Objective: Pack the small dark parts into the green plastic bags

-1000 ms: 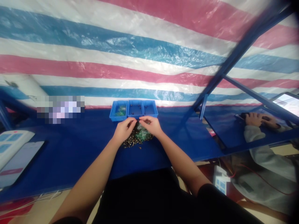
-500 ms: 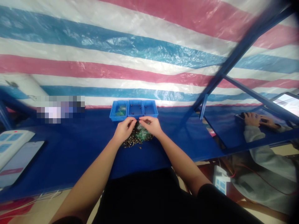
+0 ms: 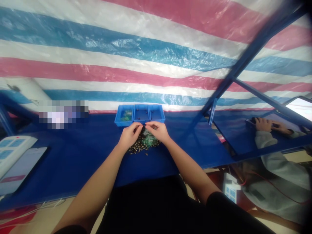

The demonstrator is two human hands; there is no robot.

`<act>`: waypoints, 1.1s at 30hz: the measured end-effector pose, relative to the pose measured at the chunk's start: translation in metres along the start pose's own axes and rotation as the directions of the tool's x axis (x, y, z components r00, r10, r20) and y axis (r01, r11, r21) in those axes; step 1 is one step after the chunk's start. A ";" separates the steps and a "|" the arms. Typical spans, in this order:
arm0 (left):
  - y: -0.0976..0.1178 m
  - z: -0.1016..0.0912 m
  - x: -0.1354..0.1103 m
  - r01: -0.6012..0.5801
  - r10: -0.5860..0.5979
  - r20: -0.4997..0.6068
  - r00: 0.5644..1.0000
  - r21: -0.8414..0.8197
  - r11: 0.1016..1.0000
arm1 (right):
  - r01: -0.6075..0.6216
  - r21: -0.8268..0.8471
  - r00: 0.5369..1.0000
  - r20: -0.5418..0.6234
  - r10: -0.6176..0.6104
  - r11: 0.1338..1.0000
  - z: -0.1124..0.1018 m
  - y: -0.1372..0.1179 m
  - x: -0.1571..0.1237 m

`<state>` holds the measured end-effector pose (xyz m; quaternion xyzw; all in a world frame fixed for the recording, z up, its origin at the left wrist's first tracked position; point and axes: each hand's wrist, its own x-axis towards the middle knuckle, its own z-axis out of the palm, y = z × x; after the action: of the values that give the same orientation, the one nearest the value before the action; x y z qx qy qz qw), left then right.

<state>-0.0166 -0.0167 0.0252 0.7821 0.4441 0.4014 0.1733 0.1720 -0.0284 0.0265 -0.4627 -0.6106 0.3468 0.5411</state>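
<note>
Most of the loose heap of tiny brass-and-green parts (image 3: 143, 144) is still sitting out, the three blue plastic bins (image 3: 140, 106) hold just a few, and the left hand (image 3: 130, 136) and right hand (image 3: 158, 131) have their fingers pinched together, can't tell on what.

No writing can be read anywhere, as far as this soft view allows.

**Striped tarpaulin (image 3: 122, 45) hanging behind a blue desk (image 3: 73, 146)**
Its red, white and blue bands are running wide, with a blue metal frame (image 3: 253, 55) slanting across them. A white power strip (image 3: 14, 151) and a tablet (image 3: 23, 169) are lying at the desk's left end; at right, a co-worker's hands (image 3: 268, 125) are resting near a lit screen (image 3: 298, 107).
</note>
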 end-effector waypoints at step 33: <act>0.003 -0.001 0.000 0.006 -0.003 -0.032 0.999 0.102 0.995 | -0.256 0.421 0.894 -0.240 0.378 0.870 -0.012 0.024 0.020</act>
<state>-0.0160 -0.0178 0.0277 0.7825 0.4685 0.3900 0.1268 0.1885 -0.0029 0.0135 -0.4938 -0.3525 0.4647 0.6449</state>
